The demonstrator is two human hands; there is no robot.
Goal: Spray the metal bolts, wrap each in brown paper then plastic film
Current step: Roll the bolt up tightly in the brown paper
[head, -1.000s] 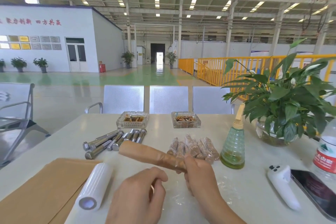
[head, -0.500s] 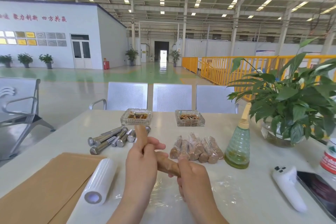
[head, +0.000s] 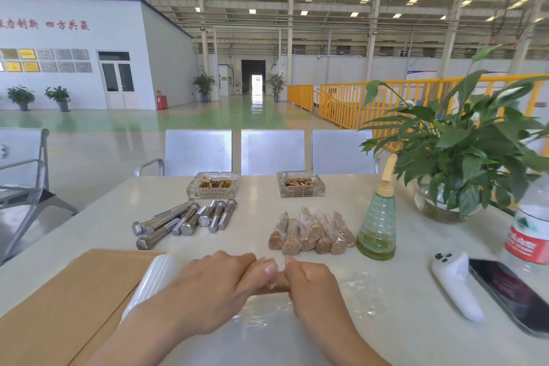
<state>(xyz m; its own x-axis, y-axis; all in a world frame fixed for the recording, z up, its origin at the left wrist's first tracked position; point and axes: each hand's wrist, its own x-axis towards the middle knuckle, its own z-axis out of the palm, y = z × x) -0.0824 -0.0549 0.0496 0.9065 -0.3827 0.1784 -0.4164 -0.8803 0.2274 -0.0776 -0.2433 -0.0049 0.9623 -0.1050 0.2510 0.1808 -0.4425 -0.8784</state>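
hands (head: pixel 255 282) lowered, wrapped bolt (head: pixel 277 284) mostly hidden

The pale tabletop (head: pixel 261 205) holds bare bolts (head: pixel 185 221), wrapped bolts (head: pixel 312 232), brown paper (head: pixel 68 300), a film roll (head: pixel 151 282), a green spray bottle (head: pixel 376 224), two glass dishes (head: pixel 212 186), a plant bowl (head: pixel 436 202), a phone (head: pixel 514 291) and a white controller (head: pixel 457 285).

Paper-wrapped bolt (head: pixel 276 284) mostly hidden under both hands; water bottle (head: pixel 531 235) and phone (head: pixel 514 294) cut by right edge
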